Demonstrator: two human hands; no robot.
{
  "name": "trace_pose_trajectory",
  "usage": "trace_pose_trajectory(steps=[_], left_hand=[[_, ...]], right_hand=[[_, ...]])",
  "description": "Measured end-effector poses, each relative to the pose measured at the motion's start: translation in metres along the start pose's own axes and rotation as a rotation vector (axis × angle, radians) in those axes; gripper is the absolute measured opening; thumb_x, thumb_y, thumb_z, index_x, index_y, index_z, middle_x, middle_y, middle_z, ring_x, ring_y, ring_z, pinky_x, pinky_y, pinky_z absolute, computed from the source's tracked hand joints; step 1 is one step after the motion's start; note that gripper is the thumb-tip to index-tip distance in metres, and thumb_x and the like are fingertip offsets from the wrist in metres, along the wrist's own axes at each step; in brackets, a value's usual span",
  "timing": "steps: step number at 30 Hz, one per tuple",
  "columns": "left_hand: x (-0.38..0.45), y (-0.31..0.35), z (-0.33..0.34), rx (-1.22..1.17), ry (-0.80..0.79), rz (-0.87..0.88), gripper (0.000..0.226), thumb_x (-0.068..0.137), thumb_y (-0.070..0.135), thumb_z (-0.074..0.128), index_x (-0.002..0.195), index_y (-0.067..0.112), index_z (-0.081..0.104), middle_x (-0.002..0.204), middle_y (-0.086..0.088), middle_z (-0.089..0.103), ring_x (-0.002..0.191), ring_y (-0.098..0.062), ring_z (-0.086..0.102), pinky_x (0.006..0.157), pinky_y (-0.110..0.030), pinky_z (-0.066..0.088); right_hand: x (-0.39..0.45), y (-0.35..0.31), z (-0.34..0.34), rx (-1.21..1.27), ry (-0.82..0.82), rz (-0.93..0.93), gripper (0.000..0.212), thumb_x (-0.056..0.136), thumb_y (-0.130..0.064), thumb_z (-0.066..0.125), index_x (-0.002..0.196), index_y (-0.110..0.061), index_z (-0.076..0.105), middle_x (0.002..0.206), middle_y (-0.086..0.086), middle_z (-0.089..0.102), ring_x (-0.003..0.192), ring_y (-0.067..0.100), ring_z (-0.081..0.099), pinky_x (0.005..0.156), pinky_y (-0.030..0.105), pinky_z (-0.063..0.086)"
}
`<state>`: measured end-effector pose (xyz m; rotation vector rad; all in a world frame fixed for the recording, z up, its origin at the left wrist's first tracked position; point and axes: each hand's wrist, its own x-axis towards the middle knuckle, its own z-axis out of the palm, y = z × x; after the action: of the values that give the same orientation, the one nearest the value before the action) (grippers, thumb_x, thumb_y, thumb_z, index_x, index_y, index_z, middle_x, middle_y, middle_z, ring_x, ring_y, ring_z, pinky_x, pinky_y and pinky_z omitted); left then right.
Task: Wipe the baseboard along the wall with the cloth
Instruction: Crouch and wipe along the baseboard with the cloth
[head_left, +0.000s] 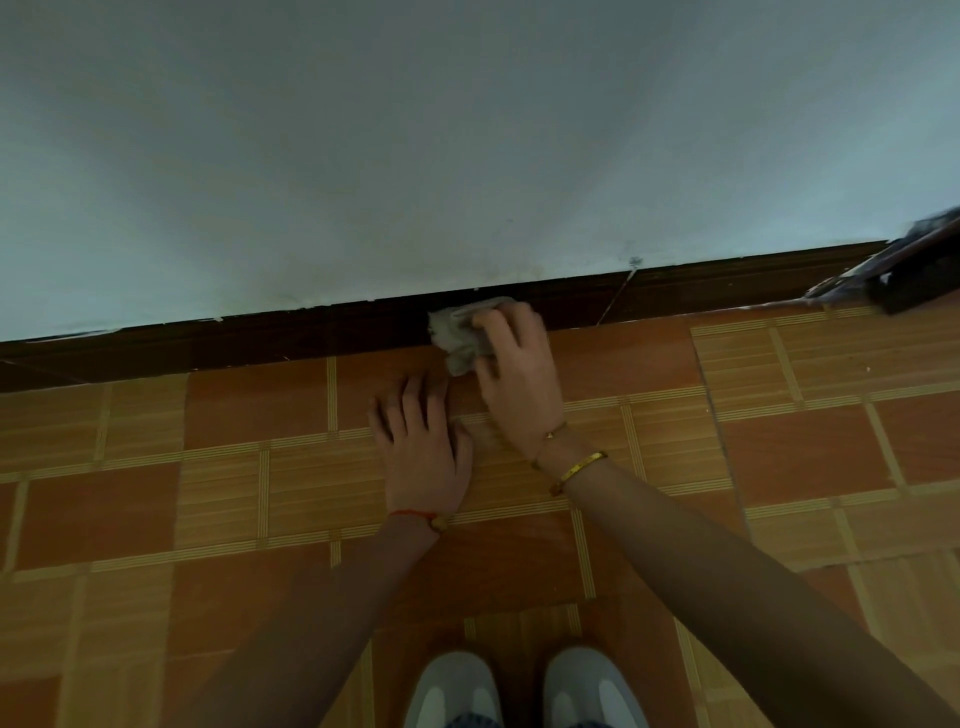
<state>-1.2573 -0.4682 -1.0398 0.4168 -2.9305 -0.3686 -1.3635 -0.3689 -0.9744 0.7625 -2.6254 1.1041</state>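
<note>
Here the person crouches facing the wall (363, 130), shoe tips (524, 691) showing at the bottom edge. Furthest left of the two, the left hand (418, 439) lies flat on the tiled floor (234, 467), fingers straight and slightly spread and holding nothing; it appears to serve as a prop, taking weight so the body can lean in low. A red cord bracelet (413, 515) circles that wrist. Just to its right, the right hand (511, 374) grips the cloth (462, 332), fingers curled over it and pressing it against the baseboard (208, 343) where board meets floor, which suits a sideways rub along the strip. Gold bracelets (576, 467) sit on this wrist. The cloth is a small, crumpled grey-beige wad, bunched rather than folded, its lower part hanging onto the floor tile. The baseboard is a dark brown band running slantwise across the view, with pale flecks along its top edge. At the far right a dark object (914, 270) stands against the wall, too blurred to identify.
</note>
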Motion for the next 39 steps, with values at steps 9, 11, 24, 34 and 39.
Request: trace_pose_trajectory(steps=[9, 11, 24, 34, 39], left_hand=[[0.000, 0.002, -0.002, -0.008, -0.006, -0.007, 0.051, 0.094, 0.029, 0.047, 0.141, 0.008, 0.051, 0.147, -0.017, 0.046, 0.138, -0.040, 0.041, 0.118, -0.064, 0.021], [0.001, 0.002, -0.002, -0.010, -0.008, -0.013, 0.052, 0.094, 0.030, 0.046, 0.141, 0.008, 0.051, 0.147, -0.017, 0.046, 0.138, -0.040, 0.041, 0.117, -0.065, 0.021], [0.000, 0.001, -0.003, -0.016, -0.006, -0.006, 0.052, 0.094, 0.030, 0.045, 0.141, 0.009, 0.051, 0.146, -0.017, 0.046, 0.139, -0.040, 0.040, 0.119, -0.063, 0.019], [0.000, 0.003, -0.003, 0.005, -0.009, -0.007, 0.052, 0.093, 0.029, 0.046, 0.141, 0.009, 0.050, 0.147, -0.017, 0.045, 0.140, -0.039, 0.037, 0.119, -0.064, 0.020], [0.000, 0.000, -0.002, 0.006, -0.015, 0.000, 0.053, 0.093, 0.032, 0.045, 0.141, 0.008, 0.051, 0.147, -0.018, 0.045, 0.139, -0.040, 0.038, 0.119, -0.063, 0.019]], right_hand=[[-0.004, 0.053, -0.052, 0.015, 0.479, 0.452, 0.033, 0.074, 0.010, 0.066, 0.100, -0.002, 0.053, 0.112, 0.018, 0.051, 0.101, 0.009, 0.047, 0.081, -0.001, 0.039], [-0.004, 0.044, -0.042, 0.040, 0.407, 0.410, 0.033, 0.074, 0.009, 0.066, 0.101, -0.001, 0.052, 0.112, 0.017, 0.050, 0.100, 0.011, 0.049, 0.081, 0.001, 0.040], [-0.012, 0.037, -0.026, -0.014, 0.180, 0.260, 0.033, 0.076, 0.006, 0.062, 0.106, -0.005, 0.056, 0.113, 0.013, 0.051, 0.103, 0.022, 0.052, 0.084, 0.022, 0.045], [-0.013, 0.047, -0.038, 0.004, 0.222, 0.419, 0.031, 0.079, 0.007, 0.063, 0.107, -0.004, 0.054, 0.115, 0.014, 0.052, 0.099, 0.009, 0.047, 0.081, 0.001, 0.037], [-0.005, 0.014, -0.009, 0.071, 0.041, 0.170, 0.033, 0.077, 0.006, 0.062, 0.107, -0.006, 0.054, 0.111, 0.010, 0.049, 0.095, 0.022, 0.054, 0.077, 0.026, 0.050]])
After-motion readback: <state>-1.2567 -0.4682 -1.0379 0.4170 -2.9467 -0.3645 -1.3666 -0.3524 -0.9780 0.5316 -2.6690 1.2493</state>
